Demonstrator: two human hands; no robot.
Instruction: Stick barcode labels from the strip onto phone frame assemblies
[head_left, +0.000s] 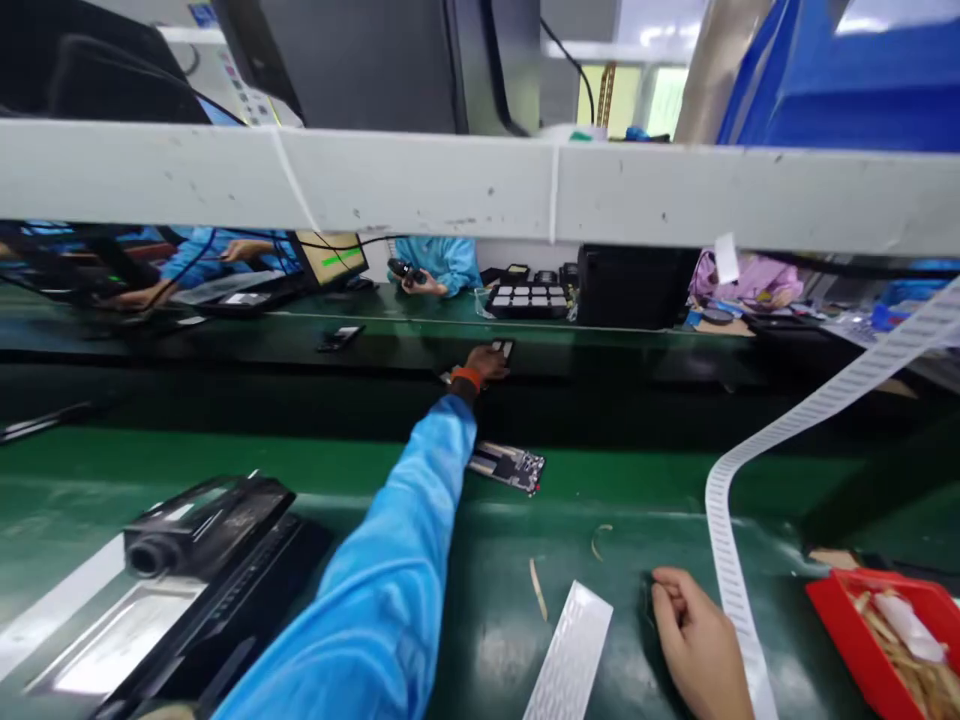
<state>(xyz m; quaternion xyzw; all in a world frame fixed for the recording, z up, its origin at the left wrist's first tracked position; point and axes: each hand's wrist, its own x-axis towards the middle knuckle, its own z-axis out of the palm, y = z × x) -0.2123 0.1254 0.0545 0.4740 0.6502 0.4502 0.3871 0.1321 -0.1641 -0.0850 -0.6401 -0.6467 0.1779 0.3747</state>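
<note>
My left arm, in a blue sleeve, stretches forward over the dark belt (615,365). My left hand (486,364), with an orange band at its wrist, is closed at a dark flat phone part (505,348) with pale patches; its fingertips are partly hidden. Nearer, beside the forearm, an opened phone (508,467) with bared circuitry lies on the green bench (375,460). My right hand (701,640) rests low at the right, fingers curled in, with nothing visible in them. Left of it lies a silvery white strip (570,655).
A long label tape (724,530) curves down past my right hand. A red bin (862,620) holds scraps. A black boxy device (202,525) stands at left. Overhead runs a white shelf beam (450,185). Across the belt, co-workers sit near a tray of pale squares (527,300).
</note>
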